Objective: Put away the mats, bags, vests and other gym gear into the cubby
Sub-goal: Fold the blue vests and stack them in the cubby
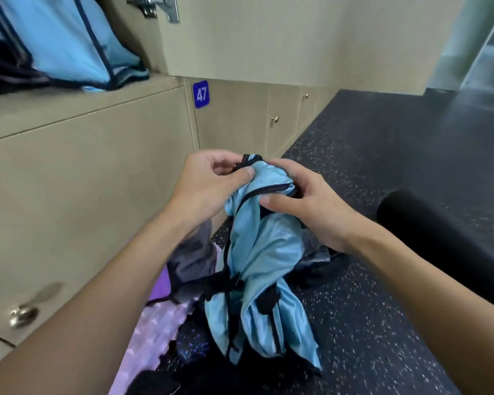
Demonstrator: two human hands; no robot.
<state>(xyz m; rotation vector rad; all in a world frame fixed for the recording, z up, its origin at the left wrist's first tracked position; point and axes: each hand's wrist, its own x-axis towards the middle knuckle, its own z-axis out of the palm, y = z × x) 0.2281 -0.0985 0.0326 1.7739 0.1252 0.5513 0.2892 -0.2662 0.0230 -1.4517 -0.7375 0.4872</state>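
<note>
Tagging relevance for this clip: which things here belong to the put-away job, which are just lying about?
Job: blue vest gripped by left hand and right hand; purple mat; black roller; open cubby holding stored vests.
Not job: number plate; locker knob; floor.

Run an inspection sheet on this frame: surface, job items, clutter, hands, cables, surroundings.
Surface: dark speckled floor, with gear lying on it.
Job's things: light blue vest held up in both hands; similar blue fabric already in the open cubby, upper left; purple mat and grey garment on the floor by the lockers; black roll on the floor, right.
Clutter: nothing seen.
Grippers: left hand pinches the vest's top edge; right hand grips it beside.
Cables: nothing seen.
Surroundings: beige lockers, number plate 47, metal knob.
</note>
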